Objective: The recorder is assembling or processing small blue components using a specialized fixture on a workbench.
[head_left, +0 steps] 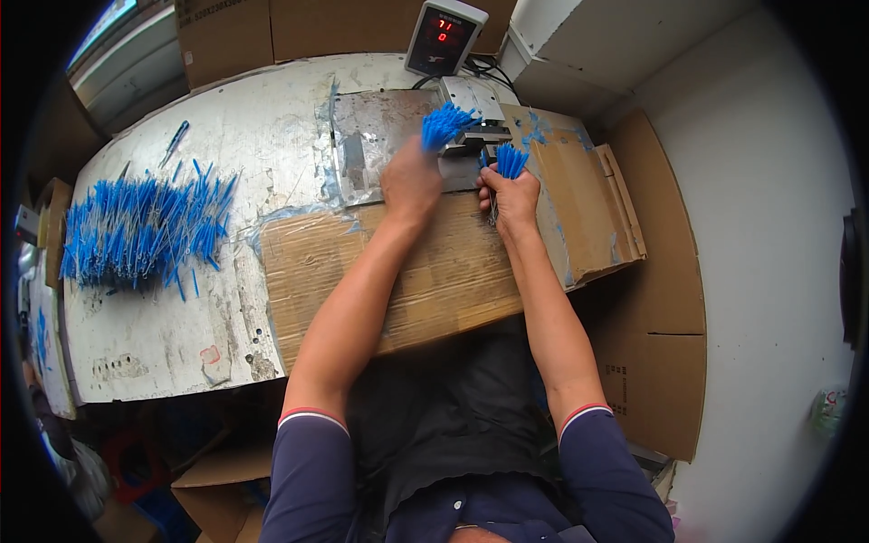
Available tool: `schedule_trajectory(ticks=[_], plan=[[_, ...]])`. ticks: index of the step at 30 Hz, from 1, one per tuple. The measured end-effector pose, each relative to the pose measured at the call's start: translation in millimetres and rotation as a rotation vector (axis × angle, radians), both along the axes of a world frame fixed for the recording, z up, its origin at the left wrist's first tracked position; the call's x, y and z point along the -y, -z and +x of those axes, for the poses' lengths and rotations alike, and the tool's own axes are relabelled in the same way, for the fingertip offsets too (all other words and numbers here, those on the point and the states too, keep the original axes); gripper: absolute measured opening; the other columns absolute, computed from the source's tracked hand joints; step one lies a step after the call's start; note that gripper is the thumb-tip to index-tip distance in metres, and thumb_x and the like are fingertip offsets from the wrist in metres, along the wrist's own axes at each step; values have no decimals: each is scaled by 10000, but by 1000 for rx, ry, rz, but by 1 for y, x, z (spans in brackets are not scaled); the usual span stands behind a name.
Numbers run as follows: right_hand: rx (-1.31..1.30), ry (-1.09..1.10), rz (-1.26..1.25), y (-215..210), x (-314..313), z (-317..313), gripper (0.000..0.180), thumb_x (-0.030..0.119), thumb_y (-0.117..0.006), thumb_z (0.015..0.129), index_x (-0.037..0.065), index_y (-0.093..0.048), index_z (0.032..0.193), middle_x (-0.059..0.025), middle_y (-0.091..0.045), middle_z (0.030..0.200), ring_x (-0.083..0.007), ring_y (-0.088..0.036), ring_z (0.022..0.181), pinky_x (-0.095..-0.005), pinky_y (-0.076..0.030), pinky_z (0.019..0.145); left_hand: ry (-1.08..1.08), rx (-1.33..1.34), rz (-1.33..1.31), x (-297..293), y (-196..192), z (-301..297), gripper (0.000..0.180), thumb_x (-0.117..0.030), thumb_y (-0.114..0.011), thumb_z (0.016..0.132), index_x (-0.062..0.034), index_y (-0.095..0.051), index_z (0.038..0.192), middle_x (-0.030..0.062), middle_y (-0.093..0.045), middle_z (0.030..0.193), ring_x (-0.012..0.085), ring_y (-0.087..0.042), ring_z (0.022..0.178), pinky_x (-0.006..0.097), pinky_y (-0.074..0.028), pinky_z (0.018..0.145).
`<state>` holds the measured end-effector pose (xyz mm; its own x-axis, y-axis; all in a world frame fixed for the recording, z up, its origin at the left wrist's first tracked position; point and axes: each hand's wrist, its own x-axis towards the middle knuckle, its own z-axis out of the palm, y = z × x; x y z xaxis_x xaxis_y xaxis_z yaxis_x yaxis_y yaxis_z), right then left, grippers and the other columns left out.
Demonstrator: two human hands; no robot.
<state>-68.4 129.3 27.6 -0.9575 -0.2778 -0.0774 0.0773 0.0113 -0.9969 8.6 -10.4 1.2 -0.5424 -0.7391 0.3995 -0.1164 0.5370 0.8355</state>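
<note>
Blue-tipped wires (446,127) are gripped in separate bundles by the left hand (413,185) and right hand (517,196), both near the metal device (472,96) at the far right of the table (258,118).

I get the left hand (414,184) blurred, and the right hand (516,195) hides the middle of its blue-tipped wires (512,161). Far right, a dark object (852,279) is cropped.

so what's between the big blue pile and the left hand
In the head view: worn white tabletop, scraps of blue tape, then the metal plate.
</note>
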Motion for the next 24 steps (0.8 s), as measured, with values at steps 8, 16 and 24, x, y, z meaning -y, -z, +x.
schedule_trajectory(ticks=[8,16,24], plan=[[-16,71,64,0,17,-7,178,-22,-738,836,14,-582,913,-101,-674,719,-134,-616,501,-260,-492,401,-5,-9,-9,0,1,0,153,-200,-559,953,-76,-648,971,208,-685,892,440,-657,865,545,-493,752],[5,146,-23,4,25,-7,113,-29,-707,839,1,-605,878,-105,-677,726,-190,-663,535,-318,-557,416,-44,-157,-123,0,1,-5,128,-137,-542,930,-70,-649,949,180,-665,912,399,-626,911,518,-478,792],[182,8,-220,0,2,-4,149,24,-718,867,-28,-621,968,-131,-700,842,-232,-708,676,-361,-616,540,80,-46,-184,-2,4,-1,100,-124,-547,921,-66,-628,927,177,-665,886,408,-625,868,519,-470,775]])
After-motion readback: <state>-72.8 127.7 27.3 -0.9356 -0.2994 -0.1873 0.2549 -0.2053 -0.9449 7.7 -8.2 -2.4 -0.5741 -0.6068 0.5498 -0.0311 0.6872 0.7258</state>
